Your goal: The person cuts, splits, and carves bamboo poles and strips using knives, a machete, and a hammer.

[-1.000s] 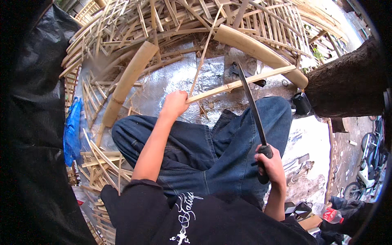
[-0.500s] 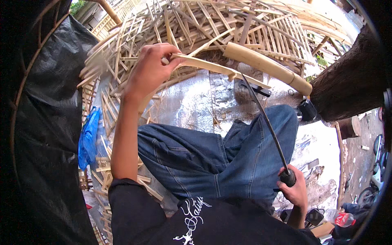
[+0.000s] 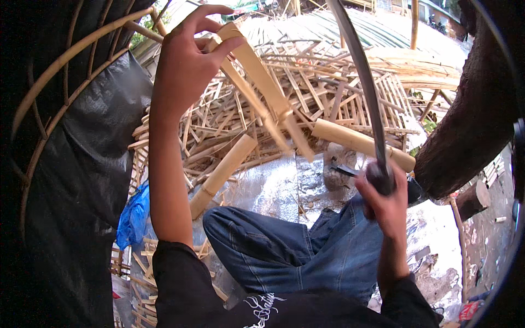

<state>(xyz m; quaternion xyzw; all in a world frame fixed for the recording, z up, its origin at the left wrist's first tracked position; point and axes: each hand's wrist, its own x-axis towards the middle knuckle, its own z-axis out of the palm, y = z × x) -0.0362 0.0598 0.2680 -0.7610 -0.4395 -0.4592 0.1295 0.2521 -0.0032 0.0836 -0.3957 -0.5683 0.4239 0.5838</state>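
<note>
My left hand is raised at the upper left, its thumb and fingers closed on the top ends of split bamboo strips. Two strips show, slanting down to the right with a gap between them; their lower ends are blurred and hang free. My right hand grips the dark handle of a long machete in front of my right knee. Its curved blade points up, to the right of the strips and apart from them. Two bamboo pieces lie beyond my knees, one on the left, one on the right.
A large heap of bamboo sticks spreads across the far side. A black-handled tool lies on a block. A thick tree trunk leans at the right; black sheeting and a blue plastic bag are at the left.
My left hand has lifted, and the bamboo has swung from nearly level to a steep downward slant. My right hand has risen from beside my hip, bringing the machete blade up to the right.
</note>
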